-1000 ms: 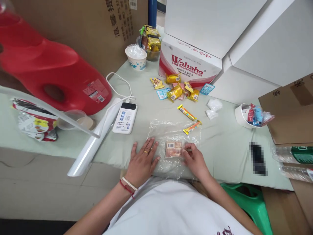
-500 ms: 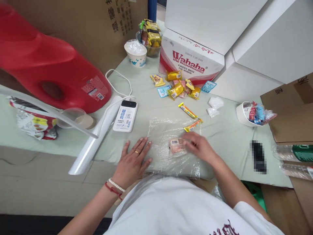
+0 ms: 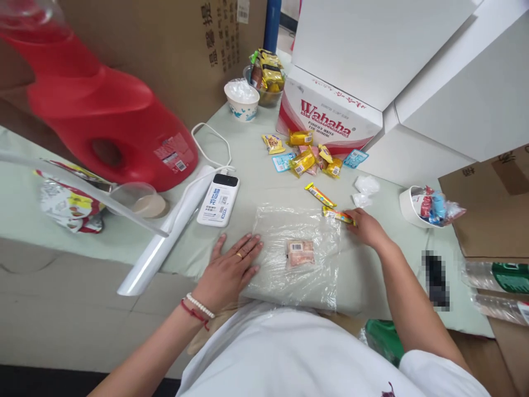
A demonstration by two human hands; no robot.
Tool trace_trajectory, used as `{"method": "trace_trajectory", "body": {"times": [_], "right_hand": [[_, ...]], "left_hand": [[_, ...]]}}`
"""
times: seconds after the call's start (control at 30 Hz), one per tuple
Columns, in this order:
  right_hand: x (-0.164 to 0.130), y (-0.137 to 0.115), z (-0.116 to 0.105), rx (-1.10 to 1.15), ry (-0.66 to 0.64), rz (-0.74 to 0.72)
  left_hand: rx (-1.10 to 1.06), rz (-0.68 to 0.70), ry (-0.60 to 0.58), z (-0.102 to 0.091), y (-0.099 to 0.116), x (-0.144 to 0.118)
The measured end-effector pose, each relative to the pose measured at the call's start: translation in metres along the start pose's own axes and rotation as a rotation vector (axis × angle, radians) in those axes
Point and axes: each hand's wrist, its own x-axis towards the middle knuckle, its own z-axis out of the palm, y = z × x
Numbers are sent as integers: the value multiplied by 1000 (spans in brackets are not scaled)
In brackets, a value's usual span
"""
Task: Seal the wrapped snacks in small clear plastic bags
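My left hand (image 3: 231, 270) lies flat with its fingers stretched, its fingertips at the left edge of a clear plastic sheet (image 3: 268, 231). On the sheet rests a small pinkish wrapped snack (image 3: 301, 255) with a barcode label. My right hand (image 3: 366, 229) has its fingers closed on the right end of a yellow and orange snack stick (image 3: 334, 213), by the sheet's upper right corner. Just behind it lies a second snack stick (image 3: 320, 194), untouched.
Yellow snack packets (image 3: 303, 162) lie in a pile before the Wahaba-branded box (image 3: 326, 113). A power bank (image 3: 219, 199) and a white roll (image 3: 165, 237) are left, beside a red jug (image 3: 119, 121). A cup of wrappers (image 3: 411, 207) stands right.
My right hand has moved right and away from the pinkish snack to the nearer snack stick, which has shifted right. The pinkish snack stays on the sheet; my left hand remains flat.
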Motion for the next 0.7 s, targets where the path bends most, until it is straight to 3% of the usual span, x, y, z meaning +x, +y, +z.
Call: {"method": "trace_trajectory", "body": {"times": [0.1,0.2,0.3,0.4,0.47,0.53,0.7], "right_hand": [[23,-19,-23,-36,106,-37],[70,-79,-39,-97,225,-230],[132,-152,-35,-205,264,-448],[187,-201,-21,-353,181,-439],[208,-213,-16,-412,108,-393],[213,-209,-14,-431,114,-381],[170,-168,-14,-405,161,-423]], "left_hand": [[-15,-4,-20,-1,-3,-1],[-11,-15,-6,-4,0,-1],[4,1,2,-5,1,0],[28,21,12,-4,0,-1],[40,26,29,-3,-1,-2],[37,25,47,-2,-1,-3],[1,1,65,-1,1,-3]]}}
